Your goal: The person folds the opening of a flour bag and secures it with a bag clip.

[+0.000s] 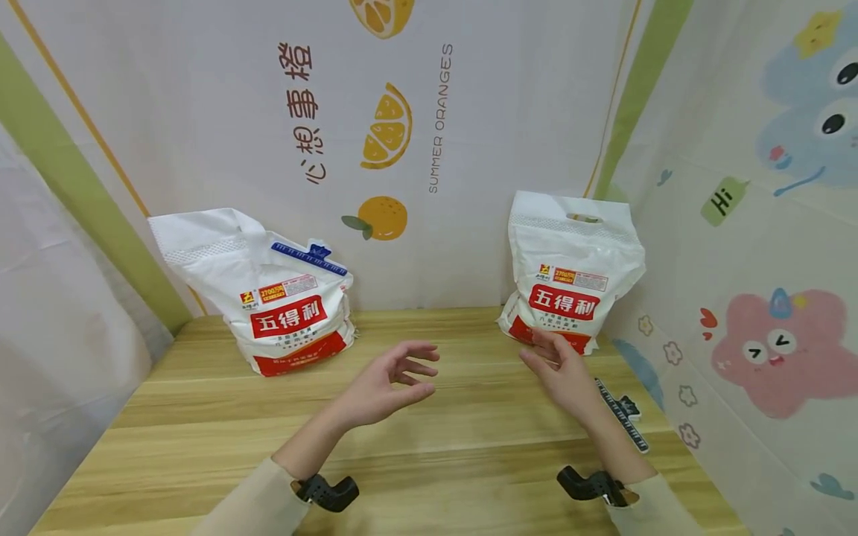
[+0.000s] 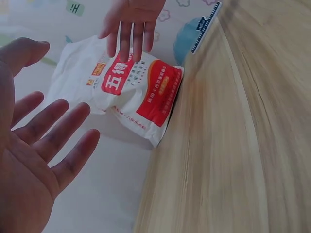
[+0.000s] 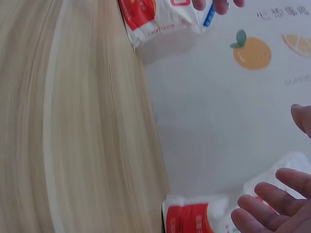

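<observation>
Two white flour bags with red labels stand on the table. The left flour bag (image 1: 288,320) has its top folded over to one side, and a blue clip (image 1: 310,257) lies across its upper right edge. The right flour bag (image 1: 570,257) is upright, its handle hole showing at the top. My left hand (image 1: 385,383) hovers right of the left bag, fingers loosely bent, holding nothing. In front of the right bag's lower part is my right hand (image 1: 563,376), also holding nothing; whether it touches the bag I cannot tell. A black clip (image 1: 623,417) lies beside the right forearm.
The wooden table (image 1: 462,424) meets a white curtain (image 1: 469,246) printed with oranges behind the bags. On the right, another printed curtain (image 1: 697,283) closes the side. Each wrist carries a black strapped device.
</observation>
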